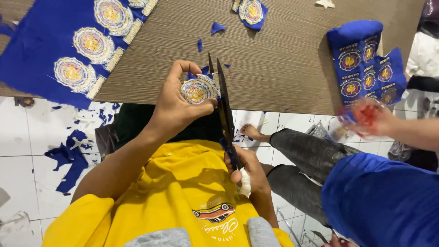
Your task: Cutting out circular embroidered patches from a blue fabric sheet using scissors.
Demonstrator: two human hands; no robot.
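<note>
Left hand (176, 103) pinches a round embroidered patch (197, 90) between thumb and fingers, holding it just over the near edge of the brown table (274, 68). Right hand (247, 171) is clenched round the handles of long dark scissors (224, 110), a white wrap on one finger; the blades point toward 12 o'clock and stand slightly parted, touching the patch's right rim.

At 10 o'clock a blue cloth strip (36, 50) bearing more round patches lies across the table corner and hangs past its edge. At 2 o'clock a folded blue sheet of badges (366, 64) sits near the far right side. Between them the tabletop holds only small blue scraps (217, 27) — open room ahead of the blades. At 3 o'clock another person's hand (370, 119), blurred, reaches in. Below the table edge, blue offcuts litter the white tiled floor (27, 151).
</note>
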